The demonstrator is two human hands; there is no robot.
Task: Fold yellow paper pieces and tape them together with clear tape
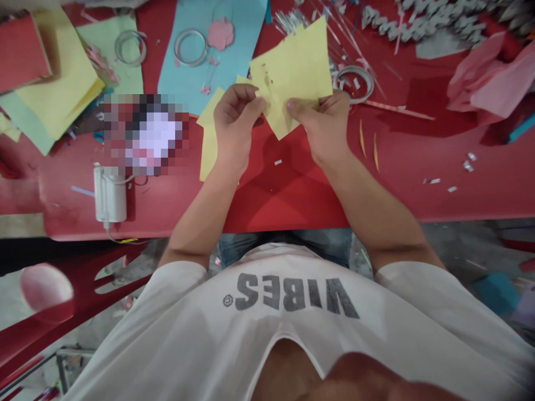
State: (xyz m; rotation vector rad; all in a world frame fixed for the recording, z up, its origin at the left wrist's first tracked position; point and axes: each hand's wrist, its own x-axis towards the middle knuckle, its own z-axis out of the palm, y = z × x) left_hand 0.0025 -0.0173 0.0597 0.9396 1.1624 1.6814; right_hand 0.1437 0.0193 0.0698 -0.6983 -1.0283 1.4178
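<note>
A yellow sheet of paper (298, 64) is held up over the red table (276, 195) between both hands. My left hand (240, 120) pinches its lower left edge between thumb and fingers. On the right, my right hand (324, 122) grips the lower edge, its thumb on top and its fingers mostly hidden behind the sheet. Small dark marks or cuts show near the sheet's left side. Another yellow paper piece (208, 147) lies on the table, partly behind my left hand and wrist.
Tape rolls (190, 48) (363, 83) and a pink paper flower (220, 33) lie beyond the hands. A white power bank (110, 195) with a cable sits at left, near a blurred phone-like object. Pink crumpled paper (487, 83) is at right, yellow slivers (363, 139) nearer.
</note>
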